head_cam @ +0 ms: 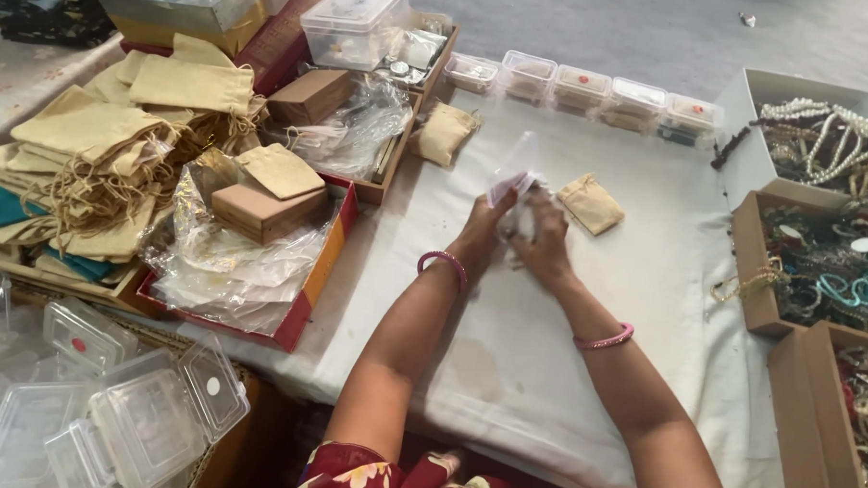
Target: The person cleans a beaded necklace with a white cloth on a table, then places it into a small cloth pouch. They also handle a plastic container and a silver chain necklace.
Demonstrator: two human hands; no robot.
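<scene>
Beside both hands' clear bag (515, 170) lies a beige pouch (591, 203).

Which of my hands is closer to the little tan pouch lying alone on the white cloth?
Right. The right hand lies just beside the tan pouch; the left hand is farther off, beyond the right hand.

Both arms reach forward — left hand (485, 228) and right hand (547, 240) close together, fingers pinched.

Pouch (590, 203) right of hands, on table (545, 373)
</scene>
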